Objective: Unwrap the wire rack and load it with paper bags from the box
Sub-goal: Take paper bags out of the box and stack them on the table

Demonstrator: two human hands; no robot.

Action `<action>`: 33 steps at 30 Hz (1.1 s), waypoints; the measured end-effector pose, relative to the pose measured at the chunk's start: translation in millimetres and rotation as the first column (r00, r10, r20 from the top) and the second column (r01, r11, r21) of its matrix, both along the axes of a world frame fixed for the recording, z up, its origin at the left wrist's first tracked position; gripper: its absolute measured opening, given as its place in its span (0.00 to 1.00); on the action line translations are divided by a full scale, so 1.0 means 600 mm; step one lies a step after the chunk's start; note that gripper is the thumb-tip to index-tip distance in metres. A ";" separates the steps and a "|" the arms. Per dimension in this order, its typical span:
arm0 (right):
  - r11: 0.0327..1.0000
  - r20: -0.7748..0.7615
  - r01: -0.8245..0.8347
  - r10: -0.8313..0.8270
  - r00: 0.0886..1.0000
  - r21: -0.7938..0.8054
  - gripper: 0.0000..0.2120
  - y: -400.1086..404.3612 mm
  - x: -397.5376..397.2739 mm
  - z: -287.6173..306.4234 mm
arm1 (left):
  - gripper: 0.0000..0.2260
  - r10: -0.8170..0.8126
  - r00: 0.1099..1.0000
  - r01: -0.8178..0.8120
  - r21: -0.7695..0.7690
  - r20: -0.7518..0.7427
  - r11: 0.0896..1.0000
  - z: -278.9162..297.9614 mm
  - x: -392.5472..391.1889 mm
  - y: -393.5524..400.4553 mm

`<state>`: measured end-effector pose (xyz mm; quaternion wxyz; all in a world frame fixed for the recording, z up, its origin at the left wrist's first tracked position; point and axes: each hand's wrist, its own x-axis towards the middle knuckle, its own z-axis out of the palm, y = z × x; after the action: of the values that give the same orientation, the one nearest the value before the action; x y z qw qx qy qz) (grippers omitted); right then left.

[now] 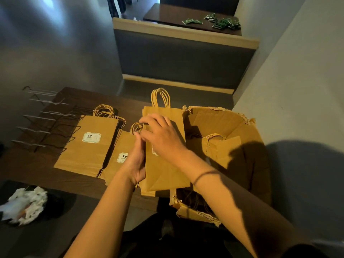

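Wire rack [46, 123] lies flat at the left end of the dark table [55, 175], its thin metal arms pointing left over the table edge. On the floor below it, at the bottom left, we see a heap of crumpled white wrapping [24, 205].

Just right of the rack a stack of paper bags [87, 146] lies flat, with a white label showing "9.9" and the twisted handles at the far side. A second, smaller stack [121, 153] with the same label lies beside it, partly hidden by our left hand [135, 162].

Our left arm reaches forward from the bottom middle. The left hand stands on its edge, the palm turned to the right, and the fingers are closed on the left side of a bundle of bags [163, 172]. This bundle stands tilted between the second stack and the box, with its handles up at the far end.

Our right arm comes in from the lower right, with a thin dark band [202, 175] on the wrist. The right hand [162, 136] lies over the front of the bundle, palm down, the fingers spread and bent at the upper left corner; it presses on the bags, not closed around them.

At the right the open cardboard box [247, 146] with torn flaps stands against the wall, and more bags [221, 148] are inside.
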<state>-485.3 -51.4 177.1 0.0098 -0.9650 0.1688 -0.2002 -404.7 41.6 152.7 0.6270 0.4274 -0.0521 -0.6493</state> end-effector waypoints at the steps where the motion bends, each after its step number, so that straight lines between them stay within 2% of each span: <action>1: 1.000 0.048 0.024 -0.024 0.999 0.016 0.10 0.006 0.003 -0.009 | 0.30 0.019 0.997 -0.021 -0.032 -0.075 0.999 -0.008 0.000 0.005; 3: 0.996 0.135 0.067 -0.075 0.988 0.063 0.13 0.015 0.006 -0.020 | 0.32 -0.011 0.994 0.004 -0.060 -0.111 0.998 -0.021 0.006 0.018; 5: 0.972 0.241 0.101 -0.152 0.958 0.211 0.14 0.018 0.002 -0.021 | 0.32 -0.078 0.997 0.076 -0.102 -0.010 0.992 -0.033 0.005 0.026; 8: 0.884 0.473 0.088 -0.327 0.818 0.459 0.12 0.002 -0.010 -0.014 | 0.21 -0.083 0.994 0.087 -0.064 0.065 0.994 -0.037 0.002 0.027; 10: 0.796 0.514 0.115 -0.486 0.707 0.594 0.11 -0.029 -0.034 -0.007 | 0.22 -0.039 0.996 0.038 0.017 0.080 0.999 -0.039 0.006 0.024; 11: 0.704 0.468 0.145 -0.597 0.652 0.696 0.10 -0.047 -0.053 -0.011 | 0.23 -0.013 0.997 0.010 0.045 0.075 0.999 -0.041 0.010 0.024; 13: 0.399 0.251 0.179 -0.806 0.536 0.899 0.08 -0.089 -0.105 -0.043 | 0.21 0.039 0.996 -0.045 0.086 0.077 0.995 -0.043 0.022 0.026; 14: 0.219 0.103 0.190 -0.870 0.483 0.957 0.08 -0.110 -0.139 -0.075 | 0.20 0.057 0.995 -0.064 0.099 0.076 0.993 -0.045 0.027 0.028; 16: -0.090 -0.183 0.236 -0.893 0.412 0.968 0.11 -0.144 -0.204 -0.141 | 0.19 0.084 0.994 -0.091 0.117 0.063 0.989 -0.047 0.036 0.034; 18: -0.280 -0.408 0.331 -0.805 0.431 0.901 0.15 -0.153 -0.249 -0.211 | 0.18 0.095 0.994 -0.101 0.126 0.057 0.987 -0.050 0.041 0.040; 20: -0.374 -0.545 0.427 -0.732 0.410 0.823 0.20 -0.134 -0.262 -0.268 | 0.19 0.107 0.992 -0.116 0.143 0.067 0.983 -0.056 0.043 0.045; 22: -0.413 -0.635 0.525 -0.681 0.364 0.745 0.29 -0.117 -0.269 -0.332 | 0.21 0.112 0.991 -0.123 0.170 0.073 0.978 -0.064 0.044 0.052; 25: -0.365 -0.621 0.567 -0.697 0.359 0.738 0.37 -0.078 -0.239 -0.323 | 0.21 0.103 0.991 -0.117 0.193 0.083 0.974 -0.065 0.045 0.061; 29: -0.375 -0.605 0.514 -0.683 0.409 0.772 0.38 -0.076 -0.207 -0.317 | 0.19 0.077 0.992 -0.095 0.198 0.096 0.976 -0.058 0.046 0.073; 31: -0.330 -0.578 0.516 -0.681 0.449 0.790 0.35 -0.082 -0.199 -0.317 | 0.20 0.063 0.993 -0.083 0.215 0.100 0.973 -0.059 0.051 0.078; 33: -0.251 -0.521 0.509 -0.689 0.504 0.823 0.27 -0.088 -0.199 -0.300 | 0.21 0.058 0.992 -0.083 0.237 0.108 0.968 -0.055 0.058 0.081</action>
<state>-604.5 -104.0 -3.0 0.5165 -0.4828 0.7012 -0.0920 -370.2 90.1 119.8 0.5899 0.5338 0.0108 -0.6058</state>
